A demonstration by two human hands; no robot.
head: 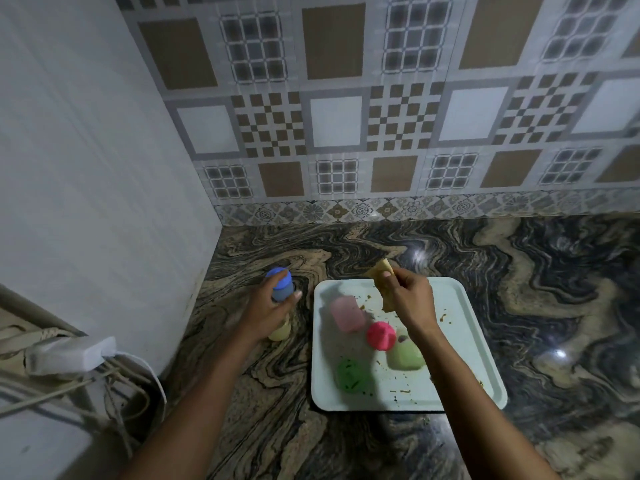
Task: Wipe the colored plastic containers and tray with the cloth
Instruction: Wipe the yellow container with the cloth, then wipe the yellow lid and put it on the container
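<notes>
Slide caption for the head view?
Left hand grips blue container beside soiled white tray; right hand holds yellow cloth at its far edge.

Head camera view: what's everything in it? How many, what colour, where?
tray: one, white, crumb-speckled, on counter
pink container: one, pale pink, tray's far left
magenta container: one, magenta, tray centre
pale green container: one, pale green, beside magenta one
green container: one, green, tray's near left
blue container: one, blue, left of tray
yellow container: one, pale yellow, by left wrist
cloth: one, yellowish, over tray's far edge
counter: one, black-tan swirls, below tiled wall
power strip: one, white, lower left
left hand: grips blue container
right hand: pinches cloth
</notes>
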